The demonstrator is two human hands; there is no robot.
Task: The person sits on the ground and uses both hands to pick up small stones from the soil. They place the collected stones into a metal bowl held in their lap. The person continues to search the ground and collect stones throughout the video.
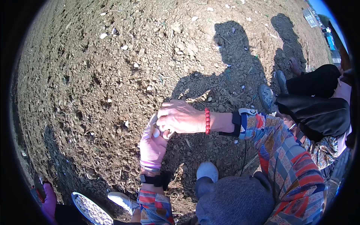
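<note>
My left hand (pixel 154 143), in a pink glove with a dark strap at the wrist, is cupped palm up and holds several pale cloves (pixel 156 132), which look like garlic. My right hand (pixel 181 116), bare and with a red bead bracelet (pixel 207 121), lies over the left hand's fingers and palm. Its fingertips are partly hidden, and whether they pinch a clove cannot be told. Both hands are above loose, clumpy soil (pixel 112 157). Similar white cloves (pixel 149 88) are spread over the soil beyond them, some standing partly in it.
A metal-rimmed bowl of cloves (pixel 73 197) stands at the lower left, beside a co-worker's purple-gloved hand (pixel 50 198). Another person's dark-clad legs (pixel 312 112) and patterned shoe (pixel 267 97) are close on the right. My shoe (pixel 207 171) rests on the soil below my hands.
</note>
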